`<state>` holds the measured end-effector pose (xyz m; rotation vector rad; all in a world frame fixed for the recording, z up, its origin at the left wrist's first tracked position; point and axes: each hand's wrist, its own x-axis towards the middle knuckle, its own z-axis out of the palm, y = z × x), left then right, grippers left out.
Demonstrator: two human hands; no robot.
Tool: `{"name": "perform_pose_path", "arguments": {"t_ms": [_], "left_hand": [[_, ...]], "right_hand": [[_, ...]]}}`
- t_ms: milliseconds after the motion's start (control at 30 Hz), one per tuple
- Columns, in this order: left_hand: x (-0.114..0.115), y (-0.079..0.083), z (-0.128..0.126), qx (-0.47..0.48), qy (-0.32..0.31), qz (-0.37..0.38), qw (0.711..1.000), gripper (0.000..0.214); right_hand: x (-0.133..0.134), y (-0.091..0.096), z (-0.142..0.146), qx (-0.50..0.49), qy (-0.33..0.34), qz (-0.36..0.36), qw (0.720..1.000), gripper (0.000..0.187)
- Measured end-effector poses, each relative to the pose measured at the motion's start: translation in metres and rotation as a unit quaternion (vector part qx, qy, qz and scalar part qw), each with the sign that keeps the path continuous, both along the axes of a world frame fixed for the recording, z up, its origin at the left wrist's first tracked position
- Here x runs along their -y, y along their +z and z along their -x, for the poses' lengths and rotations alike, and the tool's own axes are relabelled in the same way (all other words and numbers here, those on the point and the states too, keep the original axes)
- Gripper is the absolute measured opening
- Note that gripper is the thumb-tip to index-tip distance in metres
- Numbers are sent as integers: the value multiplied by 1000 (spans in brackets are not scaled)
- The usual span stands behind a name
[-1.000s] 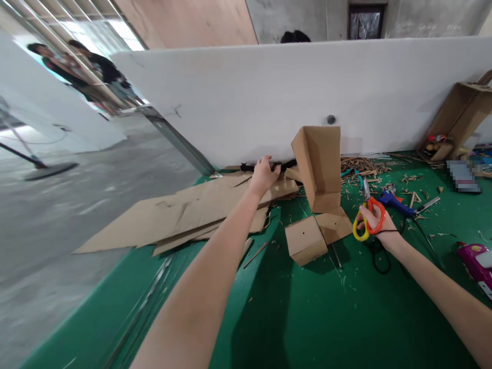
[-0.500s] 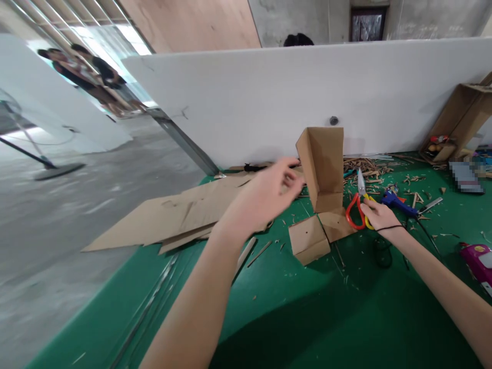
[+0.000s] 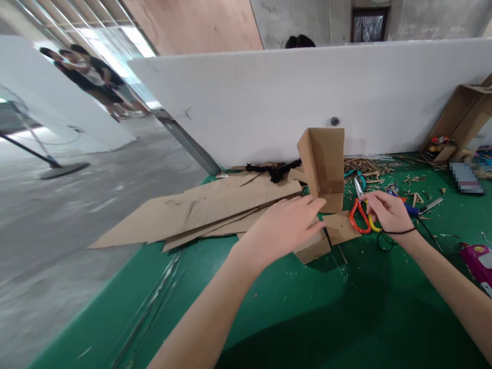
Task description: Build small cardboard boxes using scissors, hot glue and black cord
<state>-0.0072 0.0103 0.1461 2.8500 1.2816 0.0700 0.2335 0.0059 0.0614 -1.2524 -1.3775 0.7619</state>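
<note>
My left hand [image 3: 288, 225], fingers stretched forward and apart, is over the small cardboard box [image 3: 315, 248] and hides much of it; whether it touches the box I cannot tell. Behind that hand an open-fronted cardboard box [image 3: 326, 164] stands upright on the green tabletop. A flat cardboard piece with a small hole [image 3: 342, 227] lies to the right of the small box. In my right hand [image 3: 390, 212] is a pair of scissors [image 3: 360, 218] with one red and one yellow handle, held by the yellow one, blades pointing away from me.
Flat cardboard sheets [image 3: 215, 207] hang over the table's left edge, a black cloth-like bundle [image 3: 279, 170] behind them. Cardboard scraps [image 3: 371, 169] litter the back. A blue glue gun [image 3: 412, 210], a box cutter blade [image 3: 430, 205] and a magenta object [image 3: 477, 261] lie right. A white partition [image 3: 238, 102] stands behind.
My left hand has moved right and down, from beside the upright box to over the small box. My right hand with the scissors has shifted slightly right.
</note>
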Motion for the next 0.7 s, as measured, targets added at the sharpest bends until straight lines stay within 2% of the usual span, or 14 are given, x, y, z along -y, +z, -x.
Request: {"name": "perform_pose_path", "arguments": {"t_ms": [33,100,133,200,267,333,367,433,500,533,600,667,700], "left_hand": [[7,1,-5,12,-16,0,1000,36],[22,1,-18,74,-46,3,996,38],[28,-1,-27,108,-50,10,993,40],[37,-10,-43,197,-18,42,979,52],[39,-22,-57,344,25,103,933,67],[38,-34,-67,484,34,204,851,80],[36,-39,-69,512,19,275,813,81],[32,-45,-69,475,-43,437,763,65],[28,-44,-64,386,-112,545,736,33],[27,-42,-61,358,-137,562,733,21],[24,-36,-54,369,-152,530,749,17],[21,-32,-49,433,-127,434,780,18],[21,-31,-48,470,-105,361,799,21]], "right_hand": [[2,9,9,-99,15,26,995,33],[4,30,27,-268,36,67,960,31],[5,41,35,-334,45,80,938,29],[6,61,46,-410,57,102,904,25],[5,77,50,-458,49,78,884,21],[5,88,46,-497,48,37,866,16],[5,93,43,-509,53,22,859,15],[7,99,35,-528,64,13,847,15],[9,105,25,-544,65,19,836,20],[10,109,19,-553,61,18,831,23],[13,114,9,-559,54,4,827,27],[14,116,3,-545,56,-17,837,26],[13,114,3,-526,61,-26,848,24]]}}
